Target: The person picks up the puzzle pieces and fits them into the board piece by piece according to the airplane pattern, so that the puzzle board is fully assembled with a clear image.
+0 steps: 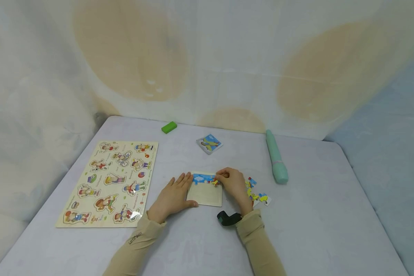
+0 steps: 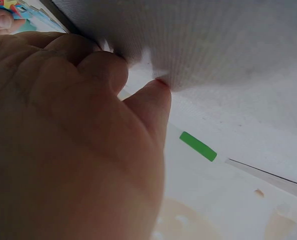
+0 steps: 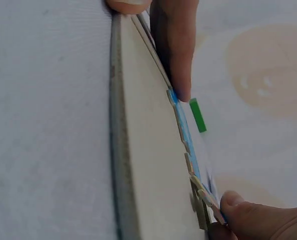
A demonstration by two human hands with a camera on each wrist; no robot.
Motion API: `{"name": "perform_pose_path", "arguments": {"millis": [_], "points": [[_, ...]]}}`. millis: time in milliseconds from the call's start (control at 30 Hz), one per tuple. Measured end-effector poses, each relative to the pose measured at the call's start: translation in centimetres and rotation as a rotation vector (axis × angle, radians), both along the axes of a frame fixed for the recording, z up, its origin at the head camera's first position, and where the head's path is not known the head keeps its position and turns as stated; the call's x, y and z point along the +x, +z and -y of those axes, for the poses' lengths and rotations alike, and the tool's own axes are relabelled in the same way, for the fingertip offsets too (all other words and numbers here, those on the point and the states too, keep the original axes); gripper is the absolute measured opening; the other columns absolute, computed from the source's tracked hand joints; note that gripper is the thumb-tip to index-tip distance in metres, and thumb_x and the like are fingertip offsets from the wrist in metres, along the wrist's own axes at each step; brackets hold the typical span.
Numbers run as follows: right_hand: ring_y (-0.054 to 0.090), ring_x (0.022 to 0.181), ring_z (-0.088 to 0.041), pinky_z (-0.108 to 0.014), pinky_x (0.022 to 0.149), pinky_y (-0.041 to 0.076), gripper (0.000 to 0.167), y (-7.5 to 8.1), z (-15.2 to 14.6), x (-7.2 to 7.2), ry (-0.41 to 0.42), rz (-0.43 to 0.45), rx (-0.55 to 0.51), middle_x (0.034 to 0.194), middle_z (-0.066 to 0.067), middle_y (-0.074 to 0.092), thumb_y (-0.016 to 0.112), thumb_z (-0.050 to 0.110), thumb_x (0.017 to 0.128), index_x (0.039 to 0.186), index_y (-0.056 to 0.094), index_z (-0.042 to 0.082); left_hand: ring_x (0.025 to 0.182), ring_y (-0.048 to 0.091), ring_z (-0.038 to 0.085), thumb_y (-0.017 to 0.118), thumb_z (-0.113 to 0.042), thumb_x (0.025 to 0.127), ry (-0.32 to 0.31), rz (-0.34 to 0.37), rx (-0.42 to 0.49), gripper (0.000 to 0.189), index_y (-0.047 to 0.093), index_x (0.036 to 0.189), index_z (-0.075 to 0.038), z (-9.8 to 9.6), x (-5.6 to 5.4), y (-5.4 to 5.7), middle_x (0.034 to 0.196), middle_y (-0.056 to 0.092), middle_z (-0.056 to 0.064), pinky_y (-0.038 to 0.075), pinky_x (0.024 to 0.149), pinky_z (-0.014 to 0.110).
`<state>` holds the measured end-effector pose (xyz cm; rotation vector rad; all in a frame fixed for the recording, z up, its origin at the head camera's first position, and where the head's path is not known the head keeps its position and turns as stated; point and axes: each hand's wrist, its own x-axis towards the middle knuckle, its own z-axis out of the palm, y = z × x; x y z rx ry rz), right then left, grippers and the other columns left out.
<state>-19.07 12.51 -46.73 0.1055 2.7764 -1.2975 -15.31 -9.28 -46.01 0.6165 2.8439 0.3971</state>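
A small square wooden puzzle tray [image 1: 207,196] lies at the table's middle, with joined blue puzzle pieces [image 1: 201,178] along its far side. My left hand [image 1: 174,194] rests against the tray's left edge, fingers stretched forward and thumb at the near corner. At the far right corner, my right hand [image 1: 234,188] pinches a colourful puzzle piece [image 3: 216,211] between thumb and finger. That piece sits tilted at the end of the blue row in the right wrist view. Loose puzzle pieces [image 1: 263,197] lie beside the right hand, partly hidden by it.
On the left lies a large picture board [image 1: 105,191] with cartoon figures. Behind the tray are a small picture card [image 1: 209,144] and a green block [image 1: 169,127]. A mint-green tapered object [image 1: 276,159] lies to the right. A black device [image 1: 229,218] is at the right wrist.
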Motion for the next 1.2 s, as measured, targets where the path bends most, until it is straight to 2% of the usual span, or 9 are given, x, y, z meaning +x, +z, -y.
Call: {"name": "perform_pose_path", "arguments": {"millis": [333,500,667,833,967,1067,1200], "points": [[0.049,0.061,-0.013,-0.022,0.055,0.035,0.008,-0.5,1.2,0.2,-0.052,-0.136,0.076,0.07,0.0,0.059,0.073,0.015,0.084,0.089,0.07,0.01,0.148,0.026,0.031,0.069,-0.053,0.083,-0.003,-0.002,-0.008,0.094,0.03,0.151,-0.002,0.0,-0.1,-0.1,0.159,0.029,0.013,0.024,0.12,0.053],[0.054,0.07,-0.015,-0.022,0.059,0.039,0.014,-0.2,0.3,0.0,-0.017,-0.081,0.002,0.082,-0.005,0.066,0.069,0.019,0.089,0.098,0.07,0.008,0.148,0.026,0.031,0.069,-0.053,0.082,-0.002,-0.003,-0.014,0.094,0.03,0.151,-0.002,0.0,0.0,-0.1,0.159,0.029,0.013,0.024,0.12,0.053],[0.059,0.083,-0.02,-0.025,0.067,0.047,0.021,1.0,-2.1,-0.3,0.047,-0.029,-0.055,0.097,-0.011,0.068,0.062,0.022,0.095,0.109,0.068,0.007,0.148,0.025,0.031,0.068,-0.053,0.083,-0.005,0.008,-0.018,0.094,0.029,0.151,-0.002,0.0,0.0,0.0,0.16,0.027,0.013,0.022,0.12,0.052],[0.062,0.095,-0.025,-0.035,0.08,0.052,0.025,2.1,-4.6,0.0,0.127,0.058,0.016,0.106,-0.012,0.067,0.066,0.018,0.092,0.114,0.066,0.007,0.149,0.023,0.031,0.068,-0.052,0.083,-0.008,0.025,-0.021,0.094,0.027,0.152,-0.002,0.0,0.0,0.4,0.16,0.025,0.012,0.02,0.121,0.052],[0.056,0.097,-0.024,-0.037,0.083,0.05,0.041,2.6,-5.6,0.3,0.23,0.146,0.069,0.115,-0.014,0.062,0.074,0.01,0.083,0.121,0.063,0.004,0.149,0.023,0.031,0.069,-0.052,0.083,-0.006,0.03,-0.018,0.095,0.026,0.152,-0.003,0.0,0.0,0.5,0.16,0.025,0.012,0.02,0.121,0.052],[0.052,0.094,-0.023,-0.037,0.083,0.048,0.046,2.6,-5.7,0.3,0.286,0.148,0.122,0.117,-0.014,0.06,0.077,0.006,0.078,0.122,0.062,0.002,0.149,0.023,0.03,0.069,-0.054,0.082,-0.001,0.024,-0.02,0.096,0.026,0.152,-0.004,0.0,-0.1,0.4,0.16,0.025,0.011,0.02,0.121,0.052],[0.054,0.092,-0.021,-0.037,0.083,0.049,0.036,2.3,-5.4,0.2,0.303,0.125,0.176,0.11,-0.011,0.063,0.077,0.005,0.079,0.113,0.065,0.004,0.149,0.023,0.03,0.069,-0.055,0.082,0.008,0.032,-0.014,0.097,0.027,0.153,-0.005,0.0,-0.1,0.2,0.16,0.025,0.011,0.02,0.121,0.053]]}}
